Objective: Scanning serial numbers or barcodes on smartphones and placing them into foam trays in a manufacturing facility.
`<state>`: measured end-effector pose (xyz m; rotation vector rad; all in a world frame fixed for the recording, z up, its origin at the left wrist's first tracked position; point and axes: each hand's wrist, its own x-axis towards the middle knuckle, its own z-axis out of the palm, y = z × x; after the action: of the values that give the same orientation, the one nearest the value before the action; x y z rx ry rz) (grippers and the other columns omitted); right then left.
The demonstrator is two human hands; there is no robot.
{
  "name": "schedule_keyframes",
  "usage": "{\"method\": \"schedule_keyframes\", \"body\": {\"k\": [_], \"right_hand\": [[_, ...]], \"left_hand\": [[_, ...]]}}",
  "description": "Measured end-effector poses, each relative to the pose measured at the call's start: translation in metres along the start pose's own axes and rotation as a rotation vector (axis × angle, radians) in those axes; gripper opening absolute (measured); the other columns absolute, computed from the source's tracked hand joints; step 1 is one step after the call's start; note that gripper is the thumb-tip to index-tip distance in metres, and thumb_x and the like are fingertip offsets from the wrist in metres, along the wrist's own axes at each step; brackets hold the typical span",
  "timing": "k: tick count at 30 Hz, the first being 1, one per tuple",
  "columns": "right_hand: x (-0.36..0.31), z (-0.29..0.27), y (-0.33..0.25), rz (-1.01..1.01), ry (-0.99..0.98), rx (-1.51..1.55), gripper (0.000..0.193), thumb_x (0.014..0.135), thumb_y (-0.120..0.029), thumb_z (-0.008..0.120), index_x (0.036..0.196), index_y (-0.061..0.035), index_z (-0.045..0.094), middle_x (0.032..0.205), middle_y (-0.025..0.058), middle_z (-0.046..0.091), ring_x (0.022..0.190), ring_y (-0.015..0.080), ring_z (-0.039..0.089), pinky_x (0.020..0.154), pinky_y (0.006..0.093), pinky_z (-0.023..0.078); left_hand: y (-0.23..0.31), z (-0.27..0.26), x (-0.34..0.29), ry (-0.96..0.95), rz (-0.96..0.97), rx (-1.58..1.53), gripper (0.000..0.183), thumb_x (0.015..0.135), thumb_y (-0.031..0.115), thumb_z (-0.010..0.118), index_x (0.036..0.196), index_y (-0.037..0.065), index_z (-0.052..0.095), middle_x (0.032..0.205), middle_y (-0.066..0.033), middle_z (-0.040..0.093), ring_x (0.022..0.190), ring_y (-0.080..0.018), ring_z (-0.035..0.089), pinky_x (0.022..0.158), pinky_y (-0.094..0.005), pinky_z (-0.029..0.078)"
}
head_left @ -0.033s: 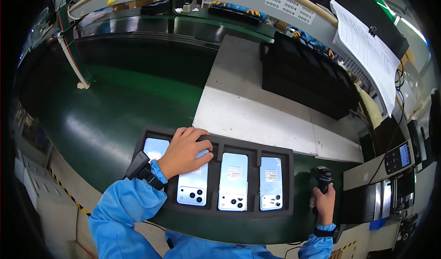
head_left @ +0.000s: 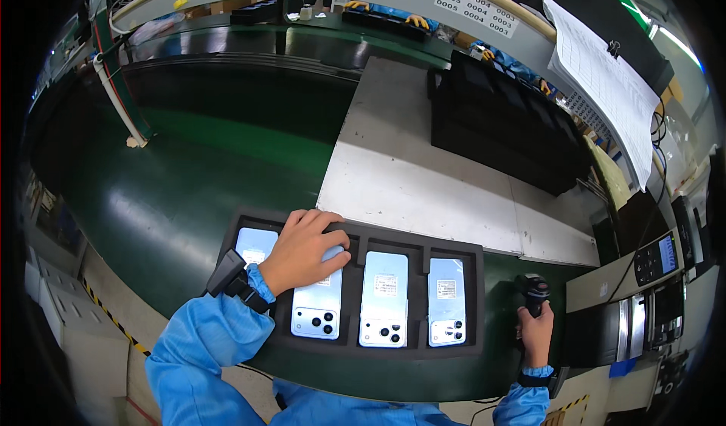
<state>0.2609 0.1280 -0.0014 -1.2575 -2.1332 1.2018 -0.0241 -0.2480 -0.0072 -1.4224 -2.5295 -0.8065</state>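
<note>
A black foam tray (head_left: 475,297) lies in front of me with several light-blue phones in its slots, backs up. My left hand (head_left: 308,248) rests across the second phone from the left (head_left: 315,312), bent fingers apart over the tray's far rim. It hides that phone's upper part; my wrist and sleeve hide much of the leftmost phone (head_left: 257,242). The third phone (head_left: 384,297) and the rightmost phone (head_left: 446,301) show white labels and camera lenses. Right of the tray, my right hand (head_left: 535,326) is closed round the handle of a black barcode scanner (head_left: 534,286).
Beyond the tray lies a white board (head_left: 408,154) on the green bench (head_left: 212,184). A tall black tray stack (head_left: 499,127) stands on the board. A device with a screen (head_left: 654,263) sits at right. Clipped papers (head_left: 601,78) hang above; a co-worker's gloved hands (head_left: 416,21) show behind.
My right hand and the scanner have shifted very slightly to the right. My left hand, the tray and the phones have stayed put.
</note>
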Motion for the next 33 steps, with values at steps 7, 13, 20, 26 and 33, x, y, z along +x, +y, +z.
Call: {"method": "schedule_keyframes", "body": {"k": [7, 13, 20, 26, 33], "right_hand": [[0.019, -0.006, 0.002, 0.068, -0.030, -0.031, 0.013, 0.085, -0.010, 0.066, 0.093, -0.0026, 0.058, 0.064, 0.0027, 0.056, 0.045, 0.0106, 0.053, 0.039, 0.0263, 0.042], [0.018, 0.001, -0.004, 0.068, -0.008, -0.065, 0.017, 0.084, -0.012, 0.069, 0.095, -0.0016, 0.061, 0.066, 0.0030, 0.059, 0.046, 0.0114, 0.054, 0.041, 0.0273, 0.043], [0.017, -0.003, -0.002, 0.085, -0.006, -0.021, 0.017, 0.084, -0.012, 0.069, 0.095, -0.0009, 0.063, 0.067, 0.0027, 0.061, 0.049, 0.0108, 0.055, 0.045, 0.0270, 0.044], [0.021, -0.001, 0.001, 0.067, 0.001, -0.026, 0.018, 0.083, -0.013, 0.069, 0.095, -0.0007, 0.063, 0.067, 0.0031, 0.061, 0.050, 0.0110, 0.055, 0.046, 0.0271, 0.045], [0.027, -0.008, 0.023, 0.039, -0.007, 0.038, 0.020, 0.087, -0.014, 0.068, 0.103, -0.0047, 0.060, 0.072, 0.0006, 0.058, 0.053, 0.0080, 0.051, 0.045, 0.0236, 0.042]], "left_hand": [[0.003, -0.001, 0.009, -0.016, -0.057, -0.093, 0.016, 0.084, 0.027, 0.071, 0.090, 0.012, 0.068, 0.123, -0.0115, 0.061, 0.118, -0.0302, 0.052, 0.105, -0.0424, 0.033], [-0.001, -0.009, 0.008, 0.057, -0.139, -0.339, 0.016, 0.081, 0.015, 0.070, 0.086, 0.010, 0.056, 0.117, -0.0102, 0.062, 0.113, -0.0294, 0.055, 0.102, -0.0388, 0.034], [-0.001, -0.007, 0.014, 0.074, -0.152, -0.428, 0.017, 0.079, 0.007, 0.066, 0.083, 0.007, 0.049, 0.109, -0.0122, 0.063, 0.103, -0.0290, 0.057, 0.098, -0.0362, 0.039], [-0.001, -0.008, 0.017, 0.105, -0.165, -0.423, 0.017, 0.078, 0.006, 0.066, 0.081, 0.006, 0.050, 0.107, -0.0140, 0.062, 0.101, -0.0275, 0.059, 0.095, -0.0351, 0.041], [-0.017, 0.009, 0.018, 0.167, -0.011, -0.502, 0.016, 0.076, 0.006, 0.071, 0.077, 0.005, 0.055, 0.098, -0.0159, 0.065, 0.097, -0.0319, 0.064, 0.083, -0.0392, 0.049]]}}
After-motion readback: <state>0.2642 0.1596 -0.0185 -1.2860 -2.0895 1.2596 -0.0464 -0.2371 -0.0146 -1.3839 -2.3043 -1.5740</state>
